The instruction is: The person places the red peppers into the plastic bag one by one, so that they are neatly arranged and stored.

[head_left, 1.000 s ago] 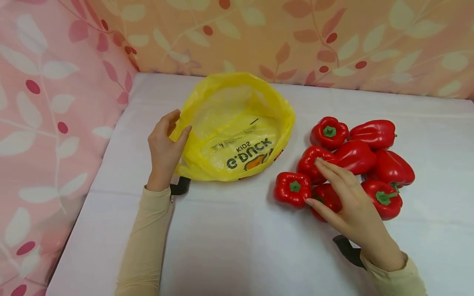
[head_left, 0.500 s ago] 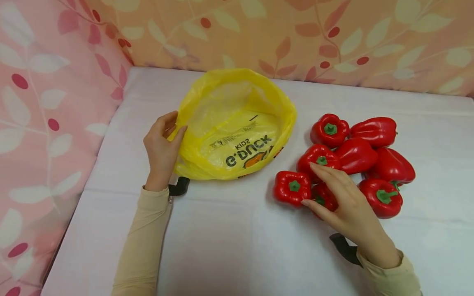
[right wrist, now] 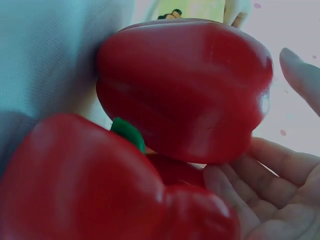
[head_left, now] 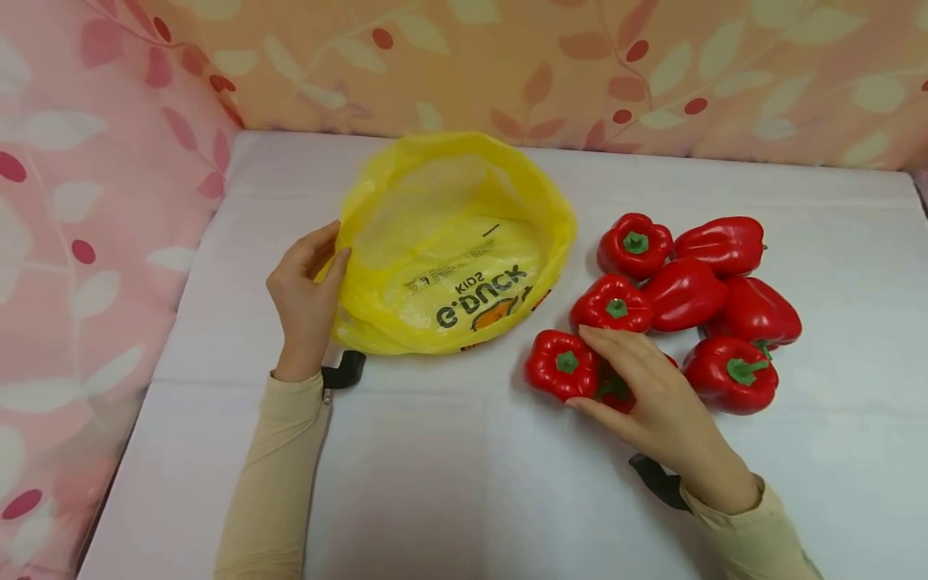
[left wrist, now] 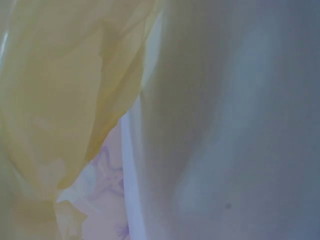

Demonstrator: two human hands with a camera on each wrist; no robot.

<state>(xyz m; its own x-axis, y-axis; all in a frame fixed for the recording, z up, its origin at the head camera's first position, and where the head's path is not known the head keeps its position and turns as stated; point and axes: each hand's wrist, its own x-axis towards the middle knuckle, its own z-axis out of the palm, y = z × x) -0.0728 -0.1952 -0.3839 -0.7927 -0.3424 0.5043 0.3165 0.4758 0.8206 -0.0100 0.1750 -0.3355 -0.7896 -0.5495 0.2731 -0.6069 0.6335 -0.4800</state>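
Observation:
A yellow plastic bag (head_left: 464, 266) with printed lettering lies with its mouth spread wide. At its left rim, my left hand (head_left: 304, 294) pinches the plastic between thumb and fingers; in the left wrist view only yellow plastic (left wrist: 55, 90) and white cloth show. Several red bell peppers lie in a group to the right. My right hand (head_left: 663, 411) is around the front-left pepper (head_left: 561, 364), thumb and fingers spread, over another pepper partly hidden beneath it. In the right wrist view the thumb stands off that pepper (right wrist: 185, 90), while fingers of the hand (right wrist: 285, 195) lie by its side.
A white cloth (head_left: 420, 475) covers the table. Other peppers, such as one with a long green stem (head_left: 732, 374), lie behind and right of my right hand. Patterned fabric (head_left: 449, 64) stands along the back and left edges.
My left hand has closed its thumb and fingers on the bag's rim. My right hand has moved left, to the front-left pepper. The whole head view has shifted slightly.

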